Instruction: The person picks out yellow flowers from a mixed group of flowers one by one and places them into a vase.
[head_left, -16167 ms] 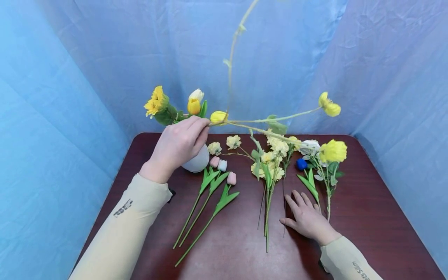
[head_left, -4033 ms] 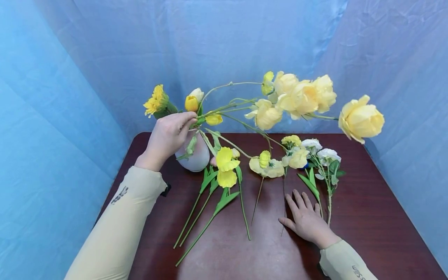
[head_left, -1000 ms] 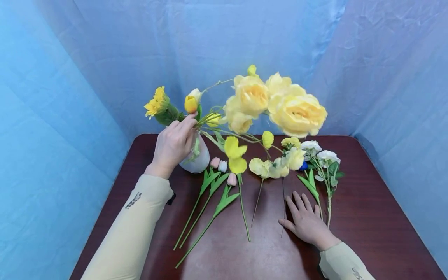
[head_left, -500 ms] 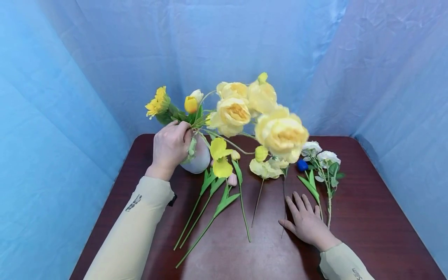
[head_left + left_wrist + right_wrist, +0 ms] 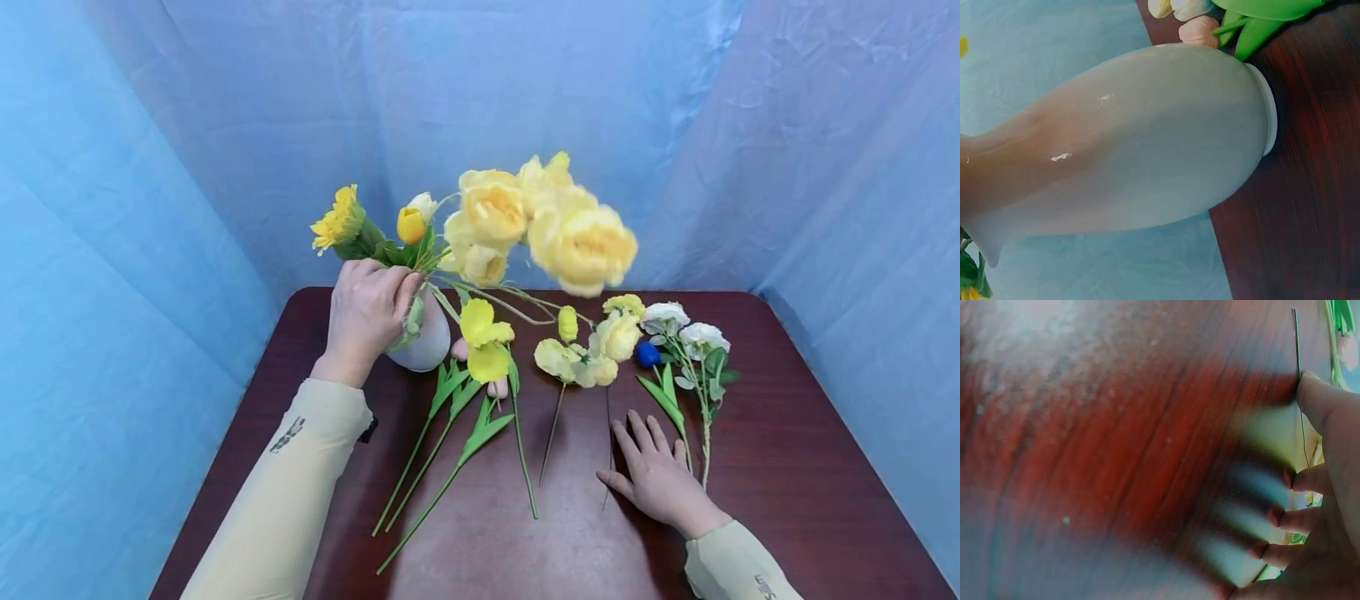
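My left hand (image 5: 369,310) is at the mouth of a white vase (image 5: 424,337) and pinches the stems of a spray of pale yellow roses (image 5: 491,208), whose large heads lean out to the right. The stem ends are hidden behind the hand. A sunflower (image 5: 337,220), a yellow tulip (image 5: 410,225), a white tulip and a bright yellow poppy-like spray (image 5: 487,360) also stand in the vase. The left wrist view shows the vase body (image 5: 1147,137) sideways but no fingers. My right hand (image 5: 660,475) lies flat with fingers spread on the table, its thumb touching a thin dark stem (image 5: 1298,344).
Pink and pale tulips (image 5: 459,400) lie in front of the vase on the dark wooden table (image 5: 525,550). Pale yellow flowers (image 5: 557,360), a blue tulip (image 5: 648,354) and a white flower spray (image 5: 702,337) lie to the right. Blue curtains (image 5: 585,100) surround the table.
The bright yellow spray held earlier now stands in the vase. My left hand took up the pale rose spray and lowered it to the vase mouth; its heads shifted left. The right hand stays put.
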The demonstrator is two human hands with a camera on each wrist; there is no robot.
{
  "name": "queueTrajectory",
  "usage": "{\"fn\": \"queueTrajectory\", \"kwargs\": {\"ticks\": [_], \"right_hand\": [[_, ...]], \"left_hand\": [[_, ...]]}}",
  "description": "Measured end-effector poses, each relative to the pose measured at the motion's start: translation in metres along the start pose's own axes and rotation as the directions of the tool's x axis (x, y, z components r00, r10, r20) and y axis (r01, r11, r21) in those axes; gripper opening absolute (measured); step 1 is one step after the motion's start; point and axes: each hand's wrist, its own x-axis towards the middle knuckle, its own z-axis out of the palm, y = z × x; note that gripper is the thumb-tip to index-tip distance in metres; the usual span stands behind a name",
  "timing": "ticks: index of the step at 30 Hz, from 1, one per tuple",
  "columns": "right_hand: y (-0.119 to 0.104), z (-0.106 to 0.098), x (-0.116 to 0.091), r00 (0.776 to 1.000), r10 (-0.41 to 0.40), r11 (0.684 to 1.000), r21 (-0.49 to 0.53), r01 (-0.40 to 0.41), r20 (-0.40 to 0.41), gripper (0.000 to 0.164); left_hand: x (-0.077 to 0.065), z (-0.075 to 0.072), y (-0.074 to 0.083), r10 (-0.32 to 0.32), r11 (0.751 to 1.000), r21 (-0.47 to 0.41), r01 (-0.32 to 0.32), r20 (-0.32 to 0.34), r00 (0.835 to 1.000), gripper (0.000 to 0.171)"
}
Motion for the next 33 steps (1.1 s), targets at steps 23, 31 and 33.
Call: {"fn": "queueTrajectory", "kwargs": {"ticks": [23, 31, 33], "right_hand": [[0.000, -0.002, 0.002, 1.000, 0.014, 1.000, -0.007, -0.014, 0.021, 0.079], [-0.001, -0.002, 0.001, 1.000, 0.016, 1.000, -0.001, -0.016, 0.015, 0.079], [-0.002, -0.002, 0.001, 1.000, 0.017, 1.000, 0.001, -0.017, 0.014, 0.079]], "left_hand": [[-0.003, -0.003, -0.006, -0.085, 0.994, -0.072, 0.080, -0.059, 0.995, 0.015], [0.001, -0.009, -0.011, -0.181, 0.972, -0.143, 0.187, 0.053, 0.982, 0.011], [0.002, -0.011, -0.012, -0.206, 0.961, -0.163, 0.222, 0.111, 0.972, 0.008]]}}
